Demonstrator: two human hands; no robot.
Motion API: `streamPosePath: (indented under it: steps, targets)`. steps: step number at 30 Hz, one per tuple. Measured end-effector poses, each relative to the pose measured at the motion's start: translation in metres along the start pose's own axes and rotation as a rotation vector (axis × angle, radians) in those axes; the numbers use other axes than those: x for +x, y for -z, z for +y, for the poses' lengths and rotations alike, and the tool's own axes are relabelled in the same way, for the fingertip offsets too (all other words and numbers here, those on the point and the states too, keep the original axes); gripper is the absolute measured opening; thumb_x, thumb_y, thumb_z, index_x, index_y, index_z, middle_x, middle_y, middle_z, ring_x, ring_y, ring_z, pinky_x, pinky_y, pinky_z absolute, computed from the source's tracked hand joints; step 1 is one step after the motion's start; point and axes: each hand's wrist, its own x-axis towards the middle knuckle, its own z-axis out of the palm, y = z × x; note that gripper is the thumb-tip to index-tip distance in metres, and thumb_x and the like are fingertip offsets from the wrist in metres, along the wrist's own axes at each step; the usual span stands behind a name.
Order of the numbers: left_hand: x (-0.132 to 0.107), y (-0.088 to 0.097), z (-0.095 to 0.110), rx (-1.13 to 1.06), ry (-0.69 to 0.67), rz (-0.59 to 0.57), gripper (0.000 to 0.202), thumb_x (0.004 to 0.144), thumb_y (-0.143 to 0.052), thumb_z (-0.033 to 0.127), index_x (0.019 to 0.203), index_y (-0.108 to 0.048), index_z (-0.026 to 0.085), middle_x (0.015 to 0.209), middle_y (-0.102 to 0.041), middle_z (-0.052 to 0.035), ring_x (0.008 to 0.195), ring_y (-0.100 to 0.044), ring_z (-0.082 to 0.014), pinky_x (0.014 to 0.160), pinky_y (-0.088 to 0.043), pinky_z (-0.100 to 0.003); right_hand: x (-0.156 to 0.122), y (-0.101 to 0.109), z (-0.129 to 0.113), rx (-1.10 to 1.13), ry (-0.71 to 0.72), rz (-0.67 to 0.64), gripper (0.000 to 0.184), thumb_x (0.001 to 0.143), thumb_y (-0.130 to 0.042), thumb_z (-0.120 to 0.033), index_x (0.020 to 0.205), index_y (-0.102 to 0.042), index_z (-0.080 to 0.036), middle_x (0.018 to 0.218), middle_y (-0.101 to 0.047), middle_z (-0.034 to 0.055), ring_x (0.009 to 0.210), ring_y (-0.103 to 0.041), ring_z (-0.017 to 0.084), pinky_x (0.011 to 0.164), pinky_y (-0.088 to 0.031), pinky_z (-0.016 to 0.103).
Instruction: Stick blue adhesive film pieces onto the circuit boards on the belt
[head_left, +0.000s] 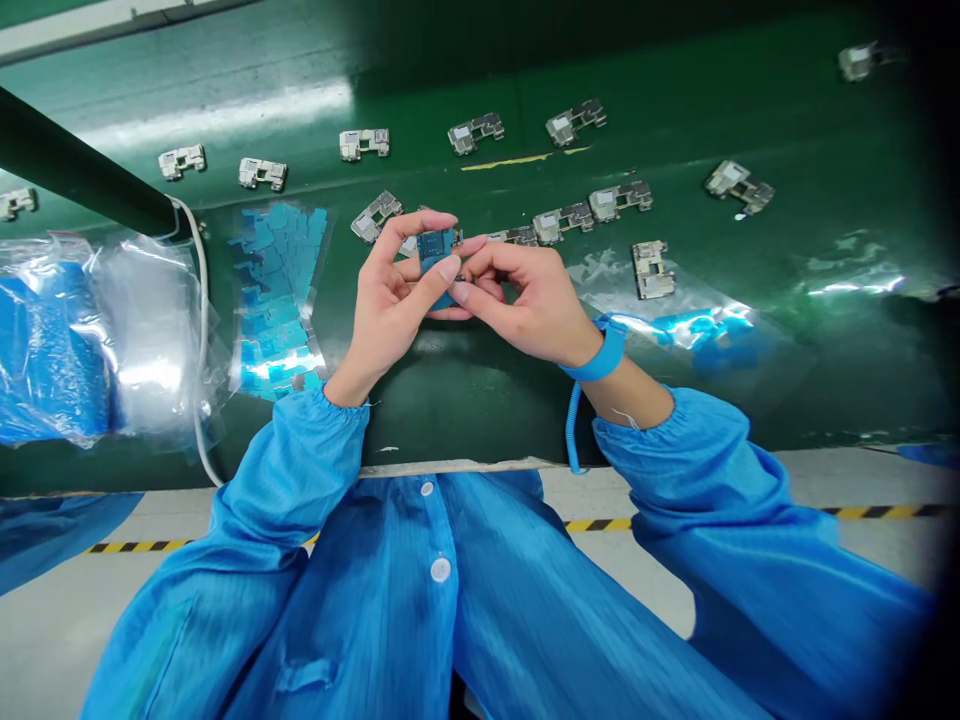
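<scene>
My left hand (pixel 390 300) and my right hand (pixel 521 300) meet above the green conveyor belt (pixel 480 400). Between their fingertips they hold a small metal part with a blue film patch (pixel 435 250) on it. Left thumb and fingers wrap its left side. Right fingertips pinch its right edge. A blue wrist strap (pixel 604 350) with a coiled cord sits on my right wrist. Both arms wear blue smock sleeves.
Several small metal frame parts (pixel 570 120) lie in rows across the belt beyond my hands. A sheet of blue film stickers (pixel 281 300) lies left of my left hand. Clear plastic bags (pixel 75 340) with blue contents sit far left; a shiny film sheet (pixel 697 325) lies right. A white cable (pixel 201 330) runs along.
</scene>
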Motion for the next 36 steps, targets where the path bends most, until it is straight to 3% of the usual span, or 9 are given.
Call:
streamPosePath:
  steps: [8,13,17,21,23,25,29,33,36]
  targets:
    - [0.000,-0.003,-0.009,-0.080,0.132,0.034,0.046,0.106,-0.071,0.062,0.138,-0.067,0.030,0.141,-0.083,-0.0078,0.112,-0.087,-0.0255,0.086,-0.077,-0.037,0.000,-0.004,0.006,-0.007,0.021,-0.037,0.044,0.098,-0.082,-0.058,0.080,-0.065,-0.022,0.061,-0.047,-0.0063,0.059,-0.039,0.013,0.062,-0.034,0.033]
    - [0.005,0.001,-0.009,-0.107,0.158,0.055,0.058,0.102,-0.076,0.064,0.149,-0.064,0.032,0.132,-0.085,-0.0075,0.108,-0.087,-0.0265,0.083,-0.074,-0.035,0.008,0.004,0.010,0.114,-0.036,-0.159,0.049,0.097,-0.081,-0.065,0.080,-0.067,-0.022,0.066,-0.059,-0.0039,0.060,-0.045,0.012,0.058,-0.036,0.031]
    - [0.013,0.014,0.009,-0.078,0.147,0.295,0.054,0.106,-0.070,0.060,0.153,-0.059,0.034,0.136,-0.083,-0.0061,0.094,-0.087,-0.0233,0.074,-0.070,-0.031,0.068,0.022,0.017,0.051,-0.147,-0.312,0.043,0.100,-0.084,-0.055,0.079,-0.066,-0.021,0.063,-0.059,-0.0048,0.060,-0.047,0.012,0.060,-0.039,0.031]
    - [0.021,0.034,0.024,-0.086,0.147,0.486,0.030,0.108,-0.063,0.040,0.138,-0.061,0.034,0.137,-0.084,-0.0015,0.080,-0.084,-0.0160,0.069,-0.066,-0.027,0.162,0.025,0.025,-0.322,-0.311,-0.052,0.027,0.113,-0.065,-0.029,0.087,-0.061,-0.020,0.075,-0.059,-0.0036,0.072,-0.051,0.010,0.077,-0.047,0.031]
    - [0.025,0.042,0.025,-0.095,0.139,0.539,0.027,0.106,-0.061,0.033,0.133,-0.062,0.033,0.131,-0.086,-0.0004,0.076,-0.081,-0.0140,0.068,-0.065,-0.026,0.197,0.014,0.031,-0.473,-0.282,0.001,0.014,0.108,-0.069,-0.020,0.096,-0.063,-0.017,0.090,-0.063,0.0008,0.089,-0.051,0.012,0.098,-0.046,0.034]
    - [0.028,0.048,0.023,-0.112,0.127,0.580,0.027,0.103,-0.062,0.029,0.130,-0.062,0.031,0.123,-0.088,-0.0011,0.071,-0.079,-0.0130,0.065,-0.063,-0.025,0.219,-0.004,0.038,-0.624,-0.211,-0.089,0.007,0.106,-0.071,-0.021,0.106,-0.067,-0.015,0.113,-0.069,0.0091,0.109,-0.052,0.018,0.113,-0.042,0.041]
    - [0.031,0.055,0.022,-0.150,0.129,0.606,0.028,0.101,-0.061,0.027,0.129,-0.063,0.028,0.117,-0.088,-0.0022,0.068,-0.078,-0.0116,0.064,-0.060,-0.024,0.238,-0.040,0.055,-0.780,-0.176,-0.266,0.027,0.090,-0.091,-0.034,0.094,-0.069,-0.019,0.136,-0.069,0.0176,0.138,-0.049,0.039,0.119,-0.041,0.058]
    - [0.030,0.054,0.018,-0.149,0.124,0.623,0.028,0.103,-0.060,0.024,0.131,-0.062,0.024,0.123,-0.085,-0.0058,0.074,-0.078,-0.0122,0.069,-0.061,-0.025,0.242,-0.048,0.055,-0.467,-0.273,-0.204,0.034,0.077,-0.097,-0.015,0.078,-0.063,-0.021,0.096,-0.072,0.0059,0.105,-0.063,0.026,0.107,-0.047,0.048]
    - [0.029,0.045,0.007,-0.147,0.099,0.680,0.042,0.103,-0.070,0.026,0.143,-0.055,0.024,0.155,-0.070,-0.0129,0.115,-0.081,-0.0196,0.091,-0.064,-0.028,0.224,-0.048,0.037,-0.131,-0.290,-0.106,0.012,0.094,-0.082,-0.014,0.094,-0.071,-0.018,0.094,-0.073,0.0024,0.084,-0.060,0.013,0.090,-0.050,0.037]
